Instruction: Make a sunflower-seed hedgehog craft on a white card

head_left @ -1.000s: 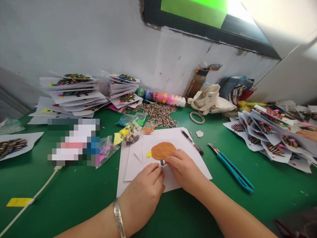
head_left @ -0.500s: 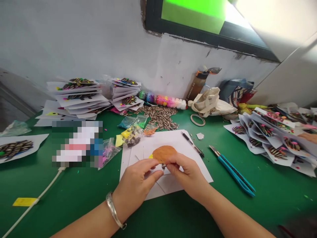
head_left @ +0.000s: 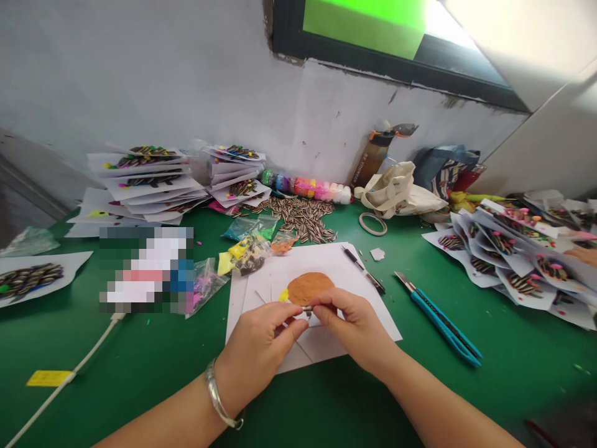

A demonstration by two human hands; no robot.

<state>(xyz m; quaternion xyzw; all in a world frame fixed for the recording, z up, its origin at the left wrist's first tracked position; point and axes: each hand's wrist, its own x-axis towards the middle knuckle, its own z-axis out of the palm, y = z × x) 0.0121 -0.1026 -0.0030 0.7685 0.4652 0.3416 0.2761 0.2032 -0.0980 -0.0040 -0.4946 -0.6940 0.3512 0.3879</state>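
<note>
On white paper point(head_left: 373, 311) lies a flat orange-brown oval of clay point(head_left: 310, 289) with a yellow lump point(head_left: 284, 295) at its left edge. My left hand point(head_left: 265, 333) and my right hand point(head_left: 347, 320) meet just below the oval. Thumb and forefinger of each are pinched together around a small dark piece point(head_left: 306, 308), too small to name. Another dark bit shows on the paper beneath the fingertips. A silver bangle circles my left wrist.
Sunflower seeds point(head_left: 305, 218) are heaped behind small bags of coloured clay point(head_left: 252, 252). A pen point(head_left: 364, 269) lies on the paper, with a blue utility knife point(head_left: 438, 317) to the right. Decorated sheets are stacked left point(head_left: 144, 193) and right point(head_left: 504, 249). Another person's hand point(head_left: 581, 256) shows at the right edge.
Both hands have shifted very slightly, and the small dark piece shows more plainly between the fingertips. A bit more of the yellow lump is uncovered. The clay oval stays in place.
</note>
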